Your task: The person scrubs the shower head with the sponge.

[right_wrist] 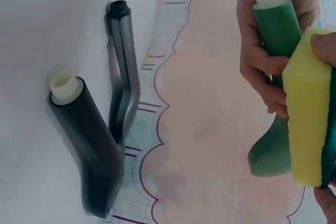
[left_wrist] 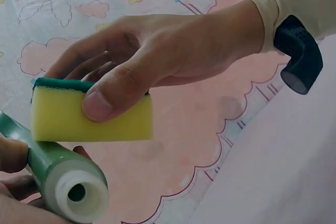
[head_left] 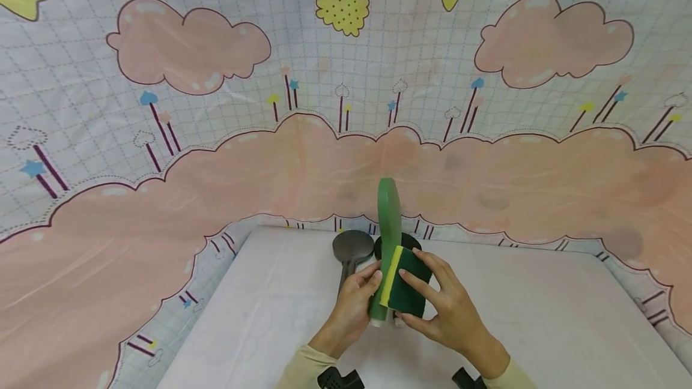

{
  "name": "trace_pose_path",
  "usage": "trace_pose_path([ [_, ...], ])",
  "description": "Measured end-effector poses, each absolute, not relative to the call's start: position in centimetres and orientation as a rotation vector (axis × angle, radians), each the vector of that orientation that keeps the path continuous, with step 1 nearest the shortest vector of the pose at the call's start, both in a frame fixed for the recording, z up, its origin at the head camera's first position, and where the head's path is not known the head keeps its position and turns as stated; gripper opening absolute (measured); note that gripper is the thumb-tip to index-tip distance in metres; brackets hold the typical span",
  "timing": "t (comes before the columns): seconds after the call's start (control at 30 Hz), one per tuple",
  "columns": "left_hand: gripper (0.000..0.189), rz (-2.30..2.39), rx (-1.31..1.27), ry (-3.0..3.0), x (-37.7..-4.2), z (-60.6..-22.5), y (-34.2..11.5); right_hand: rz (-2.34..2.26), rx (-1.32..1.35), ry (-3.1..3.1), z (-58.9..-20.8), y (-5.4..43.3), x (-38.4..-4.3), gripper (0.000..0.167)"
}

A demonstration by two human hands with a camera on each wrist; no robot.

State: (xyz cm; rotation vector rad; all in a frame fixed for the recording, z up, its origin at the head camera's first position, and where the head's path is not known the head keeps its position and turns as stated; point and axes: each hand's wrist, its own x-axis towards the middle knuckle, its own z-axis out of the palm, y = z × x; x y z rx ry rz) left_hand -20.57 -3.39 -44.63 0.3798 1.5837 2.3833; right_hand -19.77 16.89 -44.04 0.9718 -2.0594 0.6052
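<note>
My left hand [head_left: 352, 302] grips a green utensil [head_left: 388, 212] by its handle, the rounded head pointing up and away. A hollow white end [left_wrist: 81, 196] on the handle faces the left wrist view. My right hand [head_left: 456, 311] pinches a sponge [head_left: 412, 287], yellow foam with a dark green scouring side, between thumb and fingers. The sponge's yellow face [right_wrist: 308, 108] lies against the green handle. Fingers of the right hand spread over the scouring side.
Behind the hands, a grey round-headed utensil [head_left: 353, 247] and a black one [head_left: 412, 242] lie on the white table [head_left: 259, 305]. In the right wrist view, the black handle [right_wrist: 86, 124] has a white end. A patterned cloth [head_left: 324, 167] hangs behind the table.
</note>
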Motion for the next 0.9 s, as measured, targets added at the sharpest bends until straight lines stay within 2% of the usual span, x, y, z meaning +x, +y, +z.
trace_pose_path([
  [0.2, 0.058, 2.349, 0.374, 1.645, -20.5, -44.6, -3.6, 0.585, 0.956, -2.08, -44.2, 17.3, -20.3, 0.061],
  [0.57, 0.045, 2.241, 0.298, 1.935, -20.7, -44.5, -3.6, 0.568, 0.948, -2.089, -44.1, 17.3, -20.7, 0.061],
  [0.9, 0.047, 2.16, 0.415, 1.983, -20.6, -44.6, -4.2, 0.573, 0.952, -2.004, -43.5, 17.7, -21.0, 0.059],
])
